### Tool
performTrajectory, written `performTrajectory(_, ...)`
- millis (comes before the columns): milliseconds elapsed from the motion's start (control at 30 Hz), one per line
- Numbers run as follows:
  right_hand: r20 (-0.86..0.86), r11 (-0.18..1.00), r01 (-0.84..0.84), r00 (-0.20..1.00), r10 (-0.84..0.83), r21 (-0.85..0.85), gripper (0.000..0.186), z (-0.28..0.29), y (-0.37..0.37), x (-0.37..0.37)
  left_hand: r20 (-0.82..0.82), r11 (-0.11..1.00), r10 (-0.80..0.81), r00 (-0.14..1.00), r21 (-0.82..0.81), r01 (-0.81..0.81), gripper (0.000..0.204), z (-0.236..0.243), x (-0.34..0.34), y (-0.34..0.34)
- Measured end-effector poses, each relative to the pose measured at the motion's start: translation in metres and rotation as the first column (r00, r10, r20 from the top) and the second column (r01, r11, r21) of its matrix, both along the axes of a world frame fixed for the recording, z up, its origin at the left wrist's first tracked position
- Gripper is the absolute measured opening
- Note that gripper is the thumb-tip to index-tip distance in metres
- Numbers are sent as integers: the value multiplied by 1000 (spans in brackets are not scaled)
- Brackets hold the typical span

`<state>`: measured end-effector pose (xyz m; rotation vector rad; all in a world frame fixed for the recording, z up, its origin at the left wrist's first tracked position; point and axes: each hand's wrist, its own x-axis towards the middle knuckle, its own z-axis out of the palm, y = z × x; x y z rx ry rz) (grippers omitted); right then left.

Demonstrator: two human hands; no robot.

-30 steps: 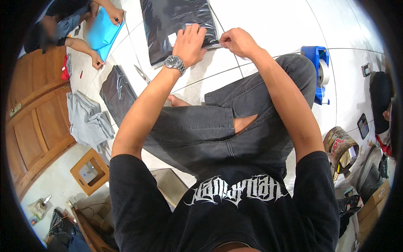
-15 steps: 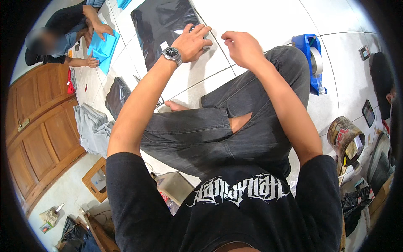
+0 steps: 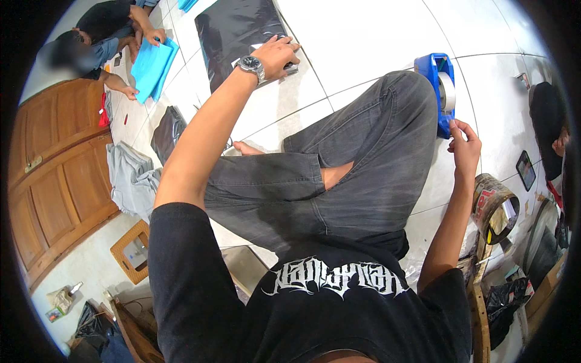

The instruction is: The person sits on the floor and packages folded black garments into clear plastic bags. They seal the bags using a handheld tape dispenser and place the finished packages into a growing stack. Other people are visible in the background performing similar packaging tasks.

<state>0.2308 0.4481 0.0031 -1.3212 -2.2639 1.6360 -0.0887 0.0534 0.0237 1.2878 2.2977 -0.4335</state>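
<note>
I sit cross-legged on a white tiled floor in grey jeans. My left hand (image 3: 277, 55), with a metal wristwatch, presses flat on the near edge of a black plastic bag (image 3: 237, 31) lying on the floor ahead. My right hand (image 3: 465, 144) is out to my right, fingertips touching the lower end of a blue tape dispenser (image 3: 440, 91) that stands beside my knee with a roll of tape in it.
Another person at the far left handles a light blue sheet (image 3: 151, 66). Grey clothes (image 3: 128, 178) and a dark bag (image 3: 166, 130) lie left of my legs. A wooden door (image 3: 54, 187) is at left. A large tape roll (image 3: 493, 209) and clutter sit at right.
My right hand left the black bag and swung right and back to the blue tape dispenser. My left hand stayed pressed on the bag.
</note>
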Motion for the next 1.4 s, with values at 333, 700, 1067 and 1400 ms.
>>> performTrajectory(333, -400, 839, -55, 895, -199, -541, 13, -23, 1, 74, 25, 996, 74, 997, 44, -76, 48, 6, 2, -9)
performTrajectory(700, -59, 916, 175, 976, -210, -360, 15, 33, -18, 60, 71, 982, 151, 986, 106, -158, 47, 6, 8, 2)
performTrajectory(1067, -70, 792, 277, 926, -371, -545, 22, 21, -25, 63, 86, 976, 168, 982, 125, -178, 48, 6, 7, -6)
performTrajectory(1400, 32, 833, 236, 966, -255, -499, 17, 27, -20, 65, 82, 978, 170, 982, 104, -178, 47, 10, 9, -5)
